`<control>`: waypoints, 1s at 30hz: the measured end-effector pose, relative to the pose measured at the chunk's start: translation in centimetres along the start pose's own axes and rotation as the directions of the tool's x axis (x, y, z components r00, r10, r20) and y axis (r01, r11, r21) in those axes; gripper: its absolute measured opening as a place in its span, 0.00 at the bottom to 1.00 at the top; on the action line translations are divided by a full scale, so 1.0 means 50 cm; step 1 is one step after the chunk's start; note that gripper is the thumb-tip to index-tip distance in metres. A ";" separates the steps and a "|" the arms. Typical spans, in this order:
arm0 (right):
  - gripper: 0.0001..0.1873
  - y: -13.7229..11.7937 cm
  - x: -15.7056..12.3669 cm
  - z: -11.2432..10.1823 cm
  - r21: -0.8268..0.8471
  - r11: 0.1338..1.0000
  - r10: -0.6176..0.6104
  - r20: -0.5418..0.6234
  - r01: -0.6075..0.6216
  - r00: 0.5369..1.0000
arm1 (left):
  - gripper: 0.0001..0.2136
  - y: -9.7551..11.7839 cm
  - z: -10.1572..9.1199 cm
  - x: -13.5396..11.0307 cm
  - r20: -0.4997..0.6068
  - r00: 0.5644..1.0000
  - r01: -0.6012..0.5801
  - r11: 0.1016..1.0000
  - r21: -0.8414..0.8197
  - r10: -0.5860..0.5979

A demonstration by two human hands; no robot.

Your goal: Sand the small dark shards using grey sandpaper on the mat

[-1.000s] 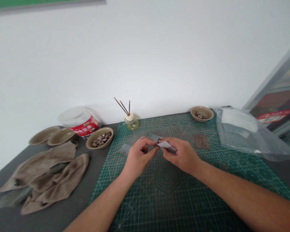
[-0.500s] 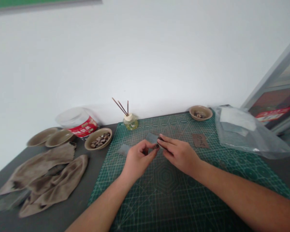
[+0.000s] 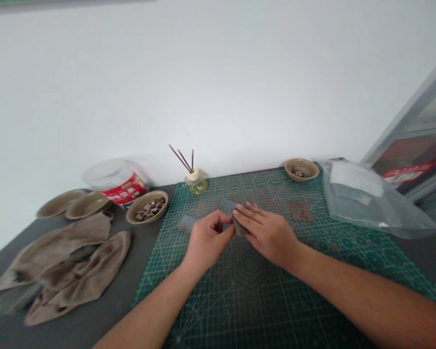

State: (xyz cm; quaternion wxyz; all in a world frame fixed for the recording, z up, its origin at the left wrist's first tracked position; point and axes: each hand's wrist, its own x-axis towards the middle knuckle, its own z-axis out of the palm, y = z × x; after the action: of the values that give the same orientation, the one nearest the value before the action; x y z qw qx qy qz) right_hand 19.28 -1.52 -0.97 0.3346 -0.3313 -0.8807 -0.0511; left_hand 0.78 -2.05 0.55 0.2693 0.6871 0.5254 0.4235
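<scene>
Work looks unfinished: above the mat (image 3: 250, 295), the right hand (image 3: 274, 234) clamps a greyish sheet (image 3: 239, 228) against the left hand (image 3: 208, 236), whose grip I cannot tell. Pieces (image 3: 149, 209) lie in two bowls (image 3: 301, 179) — finished or remaining, unclear.

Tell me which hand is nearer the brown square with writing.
Right: the right hand is just left of the brown square; the left hand is farther left, beyond the right one.

A dark table (image 3: 113, 293) carries a green gridded cutting mat (image 3: 218, 300) at lower centre, crumpled brown cloths (image 3: 90, 276) at lower left, and brown bowls (image 3: 87, 206) beside a red-labelled tub (image 3: 126, 190) at the middle left.
</scene>
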 end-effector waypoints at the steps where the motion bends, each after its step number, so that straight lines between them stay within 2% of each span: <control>1: 0.21 -0.001 -0.001 0.000 -0.006 1.000 -0.009 0.001 0.009 1.000 | 0.04 0.000 0.000 -0.001 -0.006 1.000 0.003 1.000 -0.002 -0.003; 5: 0.23 0.003 -0.003 0.001 -0.012 1.000 -0.014 0.012 0.014 1.000 | 0.04 -0.004 0.003 -0.004 -0.044 0.998 0.033 0.999 -0.033 -0.035; 17: 0.26 -0.010 0.000 0.005 0.050 0.999 0.009 -0.076 -0.006 0.997 | 0.04 0.000 0.010 -0.009 -0.056 0.995 0.062 0.967 -0.248 -0.078; 23: 0.23 0.009 0.002 0.003 0.048 0.983 0.176 0.037 -0.177 0.984 | 0.08 0.009 0.013 -0.010 -0.045 0.991 0.101 0.919 -0.380 -0.128; 28: 0.21 0.008 0.007 -0.007 0.101 0.954 0.283 0.009 -0.282 0.959 | 0.11 0.000 0.008 -0.007 -0.004 0.998 0.054 0.911 -0.409 -0.061; 30: 0.20 0.008 0.006 -0.009 0.133 0.942 0.313 -0.006 -0.309 0.950 | 0.11 0.001 0.007 -0.005 0.033 0.997 0.073 0.911 -0.406 -0.065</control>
State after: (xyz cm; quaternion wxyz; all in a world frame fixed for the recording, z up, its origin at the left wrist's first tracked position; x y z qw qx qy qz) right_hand 19.61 -1.17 -0.48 0.3711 -0.4429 -0.8143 0.0554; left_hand 1.09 -2.25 0.32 0.4261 0.6010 0.4471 0.5073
